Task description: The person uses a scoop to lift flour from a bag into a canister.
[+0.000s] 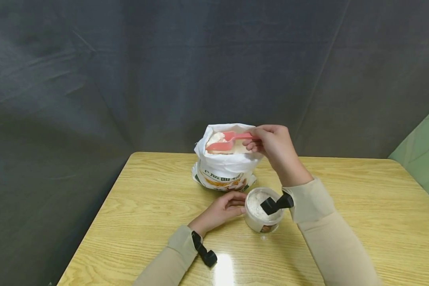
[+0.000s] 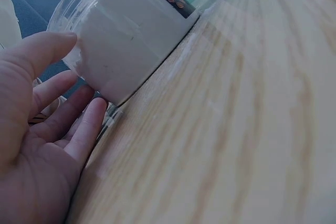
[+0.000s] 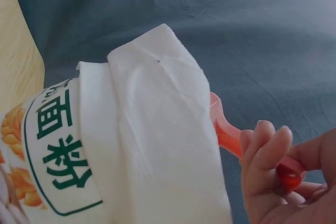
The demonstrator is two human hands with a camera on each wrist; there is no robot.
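Observation:
A pink plastic scoop (image 1: 221, 146) with white flour in its bowl lies over the mouth of an open flour bag (image 1: 225, 163). My right hand (image 1: 269, 145) grips the scoop's handle above the bag's right rim; the right wrist view shows fingers and thumb curled round it. The bag is white with its top folded down and printed characters on its front. In front of it stands a clear round tub (image 1: 259, 214) holding white powder. My left hand (image 1: 223, 210) is at the tub's left side, fingers loosely extended, thumb tip at its wall in the left wrist view.
Both hands work over a light wood-grain table (image 1: 146, 198). A dark cloth (image 1: 200, 71) hangs behind its far edge. Something green (image 1: 423, 147) shows at the right edge. A black camera mount (image 1: 277, 202) on my right wrist overlaps the tub in the head view.

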